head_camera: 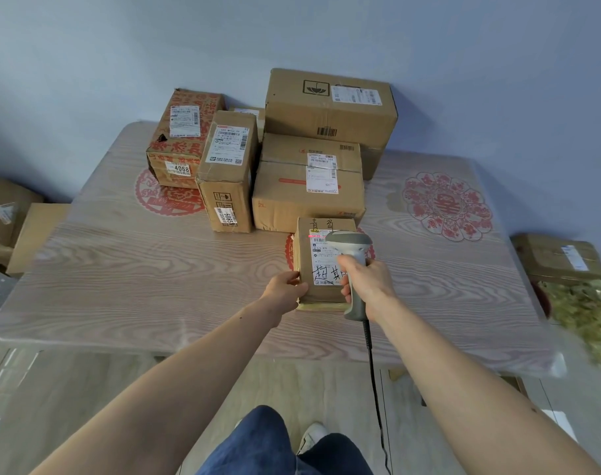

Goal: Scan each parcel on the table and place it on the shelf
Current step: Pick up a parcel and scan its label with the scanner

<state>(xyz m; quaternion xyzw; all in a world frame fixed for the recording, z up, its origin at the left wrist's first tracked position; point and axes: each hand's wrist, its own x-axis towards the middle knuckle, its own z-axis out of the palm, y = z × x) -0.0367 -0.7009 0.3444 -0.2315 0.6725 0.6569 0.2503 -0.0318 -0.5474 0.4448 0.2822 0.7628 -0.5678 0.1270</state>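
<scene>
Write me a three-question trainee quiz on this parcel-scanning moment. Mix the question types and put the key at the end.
1. True or false: the right hand holds the grey scanner over the small parcel.
2. What does the left hand do?
A. Rests flat on the table
B. Holds the small parcel's left edge
C. Lifts the box numbered 4068
3. Fill in: a red scan line falls near the ____ end of the small parcel's label.

Key: 1 true; 2 B; 3 far
</scene>
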